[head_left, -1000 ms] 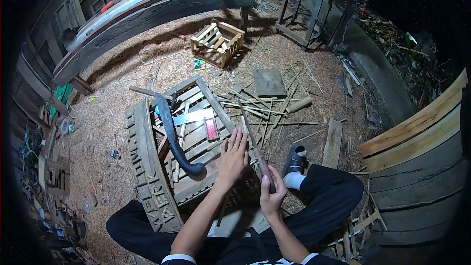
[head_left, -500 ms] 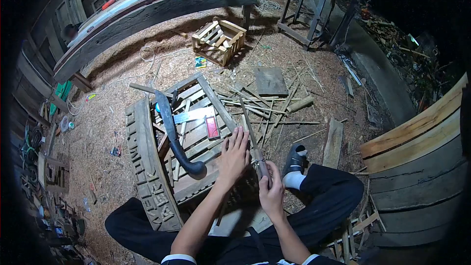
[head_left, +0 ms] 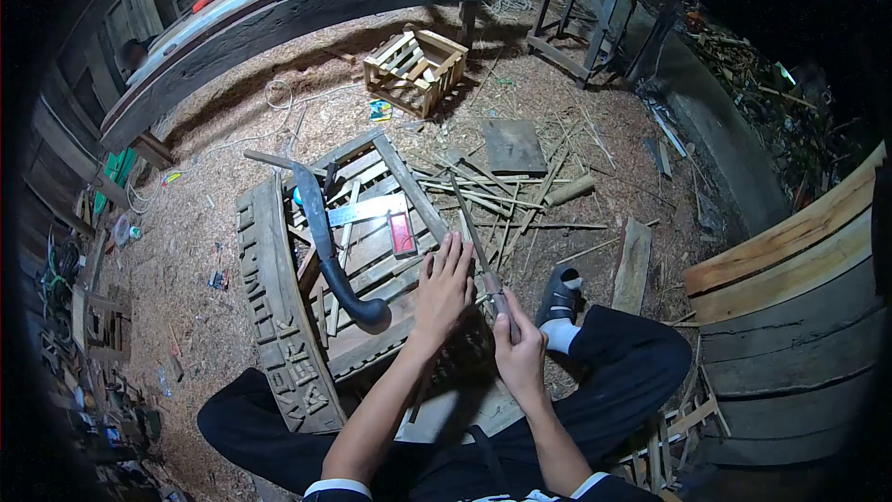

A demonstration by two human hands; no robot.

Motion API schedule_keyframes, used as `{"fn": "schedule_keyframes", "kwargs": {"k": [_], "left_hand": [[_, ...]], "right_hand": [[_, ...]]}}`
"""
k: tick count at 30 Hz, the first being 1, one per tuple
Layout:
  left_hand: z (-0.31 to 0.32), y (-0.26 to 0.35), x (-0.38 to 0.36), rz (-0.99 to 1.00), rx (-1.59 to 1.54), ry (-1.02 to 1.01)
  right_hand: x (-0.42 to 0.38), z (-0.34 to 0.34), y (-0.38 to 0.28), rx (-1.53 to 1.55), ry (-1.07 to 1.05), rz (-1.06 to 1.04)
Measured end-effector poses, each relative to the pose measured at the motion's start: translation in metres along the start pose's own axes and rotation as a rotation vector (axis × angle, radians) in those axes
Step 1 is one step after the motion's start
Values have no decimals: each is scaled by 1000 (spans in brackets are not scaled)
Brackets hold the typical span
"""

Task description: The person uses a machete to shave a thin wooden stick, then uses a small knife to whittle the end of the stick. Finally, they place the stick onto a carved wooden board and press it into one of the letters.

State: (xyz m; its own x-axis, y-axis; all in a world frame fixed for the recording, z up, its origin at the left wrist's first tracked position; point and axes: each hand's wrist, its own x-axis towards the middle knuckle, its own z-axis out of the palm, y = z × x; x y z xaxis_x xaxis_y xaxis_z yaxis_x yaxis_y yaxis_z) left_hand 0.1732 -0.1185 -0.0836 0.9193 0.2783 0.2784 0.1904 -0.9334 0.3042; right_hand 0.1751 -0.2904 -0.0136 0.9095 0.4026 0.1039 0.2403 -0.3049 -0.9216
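Note:
My left hand [head_left: 444, 293] lies flat with fingers stretched on the near right side of a slatted wooden frame [head_left: 409, 186]. Just right of it, my right hand [head_left: 520, 349] is closed round the handle of a long thin-bladed knife [head_left: 474, 237], whose blade points forward. On the slats rest a large curved blade with a dark handle [head_left: 321, 228] and a square with a red stock [head_left: 401, 233]. A carved wooden board [head_left: 279, 307] runs along the frame's left side.
Thin sticks [head_left: 483, 191] and a flat board [head_left: 514, 147] lie beyond the frame. Farther off stand a small wooden crate [head_left: 418, 70] and a long bench [head_left: 307, 28]. Curved planks [head_left: 790, 316] are at the right. A person's head shows partly at the far left.
My right hand and the knife have shifted slightly, with the handle a little farther right. My left hand has stayed nearly in place. The view has hardly moved.

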Motion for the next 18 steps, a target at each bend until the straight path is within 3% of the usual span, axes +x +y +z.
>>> {"fn": "schedule_keyframes", "kwargs": {"k": [18], "left_hand": [[-2, -1, 0, -12, -47, -12]], "right_hand": [[-10, -6, -8, -37, 8, 6]]}}
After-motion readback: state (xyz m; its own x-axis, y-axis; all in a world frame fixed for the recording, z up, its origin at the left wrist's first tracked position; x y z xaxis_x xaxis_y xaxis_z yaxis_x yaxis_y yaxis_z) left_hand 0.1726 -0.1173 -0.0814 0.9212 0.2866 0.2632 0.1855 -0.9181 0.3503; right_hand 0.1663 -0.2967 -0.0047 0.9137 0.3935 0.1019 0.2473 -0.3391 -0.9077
